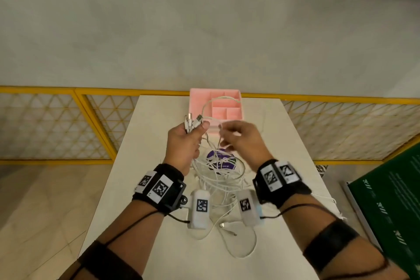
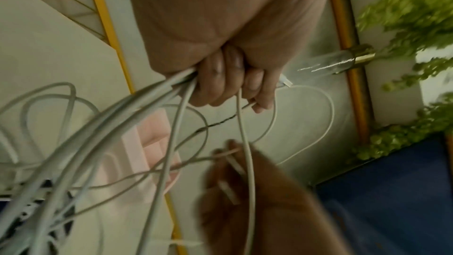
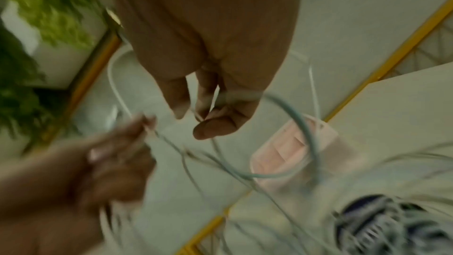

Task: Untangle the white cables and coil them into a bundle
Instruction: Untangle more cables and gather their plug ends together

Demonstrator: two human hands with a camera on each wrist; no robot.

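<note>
Several white cables [image 1: 218,173] lie tangled on the white table [image 1: 145,143] and rise to both hands. My left hand [image 1: 189,136] is raised above the table and grips a bunch of cable ends; their plugs [image 1: 193,120] stick up out of the fist. The left wrist view shows its fingers [image 2: 220,82] curled round the strands [image 2: 157,92]. To its right, my right hand [image 1: 236,136] pinches a single thin cable [image 3: 213,108] between thumb and fingers, blurred by motion. One cable loops [image 1: 218,100] back over the pink tray.
A pink compartment tray [image 1: 197,100] stands at the table's far edge. A round purple-and-white disc [image 1: 213,154] lies under the tangle. Yellow mesh railing [image 1: 68,125] runs behind the table. A green board [image 1: 391,200] leans at the right. Green plants [image 2: 412,16] show in the wrist views.
</note>
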